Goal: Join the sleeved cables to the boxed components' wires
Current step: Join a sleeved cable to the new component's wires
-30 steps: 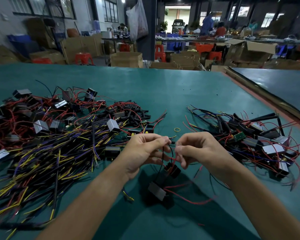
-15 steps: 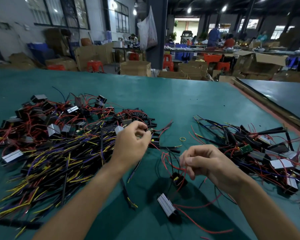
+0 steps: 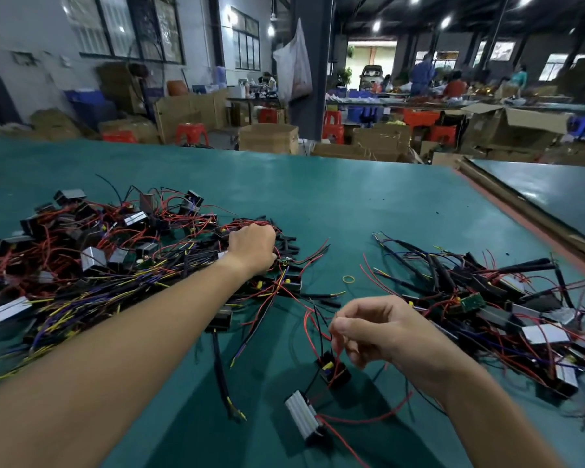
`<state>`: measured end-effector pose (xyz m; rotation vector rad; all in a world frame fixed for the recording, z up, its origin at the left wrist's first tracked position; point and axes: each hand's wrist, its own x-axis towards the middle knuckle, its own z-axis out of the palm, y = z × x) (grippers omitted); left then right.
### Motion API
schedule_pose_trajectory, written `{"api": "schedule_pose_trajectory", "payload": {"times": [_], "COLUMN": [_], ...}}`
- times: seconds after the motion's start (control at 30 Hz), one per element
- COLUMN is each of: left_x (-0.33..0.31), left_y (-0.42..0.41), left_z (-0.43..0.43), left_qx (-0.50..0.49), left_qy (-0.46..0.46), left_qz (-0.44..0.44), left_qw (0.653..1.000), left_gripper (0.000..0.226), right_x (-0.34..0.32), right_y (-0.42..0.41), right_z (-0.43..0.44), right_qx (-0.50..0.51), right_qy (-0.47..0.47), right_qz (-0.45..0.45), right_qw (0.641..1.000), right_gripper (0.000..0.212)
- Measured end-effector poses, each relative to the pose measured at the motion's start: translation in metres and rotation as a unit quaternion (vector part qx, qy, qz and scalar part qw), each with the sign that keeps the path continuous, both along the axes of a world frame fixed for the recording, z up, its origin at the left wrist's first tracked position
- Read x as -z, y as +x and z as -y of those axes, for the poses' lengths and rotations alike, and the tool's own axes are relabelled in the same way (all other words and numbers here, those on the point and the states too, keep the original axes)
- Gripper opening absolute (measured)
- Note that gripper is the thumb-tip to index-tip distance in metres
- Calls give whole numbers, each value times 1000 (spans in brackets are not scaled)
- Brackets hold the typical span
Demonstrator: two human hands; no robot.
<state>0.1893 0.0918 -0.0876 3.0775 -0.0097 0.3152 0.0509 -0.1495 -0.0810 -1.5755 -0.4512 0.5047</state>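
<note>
left hand (image 3: pixel 250 248) reached into pile (image 3: pixel 98 265) | grip hidden | right hand (image 3: pixel 382 336) pinches wires (image 3: pixel 308 332)

No legible text, label, brand, number or sign was found. The ribbed silver box (image 3: pixel 303 418) near the near edge of the worktop (image 3: pixel 352 204) shows no readable marking. The green circuit board (image 3: pixel 469 301) toward the right edge is too small to read.

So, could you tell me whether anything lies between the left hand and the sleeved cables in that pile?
Nothing separate does: the left hand touches the pile at its right edge, beside the sleeved cables. Loose red wires tangle over them, so one may drag neighbours. The right hand pinches the component's wires.
</note>
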Motion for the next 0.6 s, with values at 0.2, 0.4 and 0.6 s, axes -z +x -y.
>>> {"api": "schedule_pose_trajectory", "payload": {"times": [0.2,0.4,0.6], "left_x": [-10,-32,-21], "left_y": [-22,-109,-147], "left_z": [4,11,55], "left_qx": [-55,-65,39], "left_qy": [-40,-244,-680], "left_qz": [98,218,36], "left_qw": [993,943,732], "left_gripper": [6,15,18], "right_x": [-3,-4,-1], "right_y": [-3,-5,-7], "right_z": [-1,-5,-7], "right_qx": [30,58,64], "right_qy": [-6,1,7], "right_qz": [17,26,36], "right_qw": [999,998,997], "right_gripper": [14,18,13]}}
